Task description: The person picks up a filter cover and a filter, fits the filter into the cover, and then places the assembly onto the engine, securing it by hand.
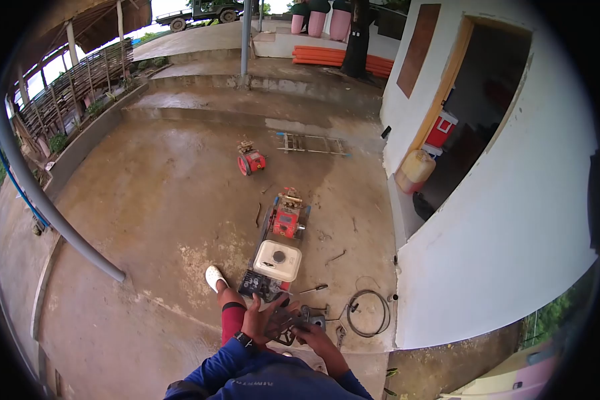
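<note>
My left hand point(255, 319), with a watch on its wrist, has its fingers spread against the left and upper side of a dark metal part with openings in it point(280, 327). My right hand point(311, 335) is closed on the right side of that part. Just beyond my hands stands an engine with a white fuel tank point(267, 261), joined on one frame to a red pump point(286, 225). A small grey and black piece point(318, 323) lies beside my right hand. On the floor nearby is a screwdriver-like tool point(315, 289).
A coiled black cable point(388, 313) and a wrench-like tool point(341, 335) lie at right. Farther off are a second red pump point(256, 161) and a ladder-like metal frame point(313, 144). A white wall point(487, 267), a yellowish jerrycan point(415, 171) and a grey pole point(67, 230) flank the concrete floor.
</note>
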The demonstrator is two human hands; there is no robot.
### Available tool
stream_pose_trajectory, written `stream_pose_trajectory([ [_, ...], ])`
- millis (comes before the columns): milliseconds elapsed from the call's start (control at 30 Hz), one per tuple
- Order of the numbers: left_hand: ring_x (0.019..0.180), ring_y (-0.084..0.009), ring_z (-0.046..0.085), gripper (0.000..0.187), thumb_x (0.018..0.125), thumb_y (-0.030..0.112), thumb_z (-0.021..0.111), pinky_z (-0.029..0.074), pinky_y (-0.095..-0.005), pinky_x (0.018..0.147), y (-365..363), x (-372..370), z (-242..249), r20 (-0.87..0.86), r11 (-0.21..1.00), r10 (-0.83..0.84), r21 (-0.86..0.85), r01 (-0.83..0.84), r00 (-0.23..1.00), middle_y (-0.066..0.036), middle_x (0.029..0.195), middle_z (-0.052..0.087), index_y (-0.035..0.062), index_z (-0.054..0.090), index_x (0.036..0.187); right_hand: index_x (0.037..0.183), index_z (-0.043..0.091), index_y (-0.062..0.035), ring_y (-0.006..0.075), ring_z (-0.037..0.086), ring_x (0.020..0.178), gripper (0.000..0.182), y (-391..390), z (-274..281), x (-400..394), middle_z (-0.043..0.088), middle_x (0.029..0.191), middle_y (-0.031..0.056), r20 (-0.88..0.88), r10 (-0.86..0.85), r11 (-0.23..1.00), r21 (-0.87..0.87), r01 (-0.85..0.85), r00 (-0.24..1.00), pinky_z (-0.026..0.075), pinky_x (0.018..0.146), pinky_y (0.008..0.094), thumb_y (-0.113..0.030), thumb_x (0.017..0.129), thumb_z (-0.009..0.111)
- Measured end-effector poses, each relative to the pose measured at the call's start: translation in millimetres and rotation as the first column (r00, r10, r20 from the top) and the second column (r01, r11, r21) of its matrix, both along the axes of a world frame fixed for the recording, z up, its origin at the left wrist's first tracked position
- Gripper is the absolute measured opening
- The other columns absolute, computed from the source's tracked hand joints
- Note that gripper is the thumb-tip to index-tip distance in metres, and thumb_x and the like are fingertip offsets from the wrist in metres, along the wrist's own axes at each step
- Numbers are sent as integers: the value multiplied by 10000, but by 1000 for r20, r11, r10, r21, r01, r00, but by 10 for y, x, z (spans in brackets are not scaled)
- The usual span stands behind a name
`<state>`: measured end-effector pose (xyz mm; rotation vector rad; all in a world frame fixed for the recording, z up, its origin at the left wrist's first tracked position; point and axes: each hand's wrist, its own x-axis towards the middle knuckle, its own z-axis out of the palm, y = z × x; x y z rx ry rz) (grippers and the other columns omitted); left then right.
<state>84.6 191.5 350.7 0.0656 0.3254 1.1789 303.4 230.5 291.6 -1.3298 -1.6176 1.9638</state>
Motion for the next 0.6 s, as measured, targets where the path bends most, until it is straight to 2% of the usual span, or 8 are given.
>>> stream_pose_trajectory([
  [33,1459,-370,336,950,924,797,285,285,-490,1191,5,-37,48,-147,999,-46,-30,42,988,-195,1570,377,99,287,1569,1117,703,-19,123,594,808,274,-4,-19,-1,644,846,2,-3,0,1000,-3,0,1000,469,722,268,-239,954,702],
  [67,1426,-349,404,762,1021,614,372,328,-482,1180,30,-108,43,-152,992,-118,-61,110,981,-187,1542,420,50,344,1532,1105,706,-21,112,569,758,262,3,-5,3,637,828,-2,-95,-71,996,-62,66,993,459,689,268,-236,954,700],
  [100,1426,-349,404,762,1021,614,372,328,-482,1180,41,-168,-40,-158,991,-123,-70,113,980,-187,1542,420,50,344,1532,1093,710,-22,100,545,709,251,-3,10,12,629,811,-5,-182,-153,983,-131,130,971,449,656,268,-232,954,699],
  [167,1296,-334,560,543,1067,349,486,447,-425,1115,17,-214,-372,-596,967,-213,-16,254,774,-212,1453,516,-31,424,1450,1035,722,-25,83,536,663,215,45,-109,82,643,778,-9,-62,-173,983,56,176,983,442,610,262,-219,944,706],
  [200,1129,-303,676,377,1049,158,534,559,-395,982,34,-257,-436,-544,972,-216,-42,230,811,-198,1290,644,-86,521,1336,992,727,-21,75,535,649,202,52,-167,115,646,749,-11,-7,-189,972,144,188,982,435,590,255,-215,937,710],
  [367,927,-242,741,237,1004,159,614,609,-330,754,-71,-336,-719,-844,986,-166,-132,102,510,-148,1025,746,-41,646,1128,905,689,-8,61,537,612,224,80,-447,225,614,682,1,-56,-344,925,151,348,937,434,554,262,-229,941,708],
  [400,901,-240,742,232,1005,155,606,604,-325,729,-94,-328,-780,-756,984,-156,-178,29,636,-151,1029,741,-31,643,1140,907,681,-3,70,536,596,233,82,-417,231,602,668,4,-1,-407,909,102,405,913,429,537,264,-232,945,700],
  [600,892,-214,729,314,1004,219,611,579,-310,745,-245,-360,-1331,-809,946,-317,-305,108,496,-141,1025,735,-26,635,1199,1058,664,-42,68,570,688,184,68,-956,311,696,865,32,23,-605,789,-116,603,796,478,588,240,-211,1002,616],
])
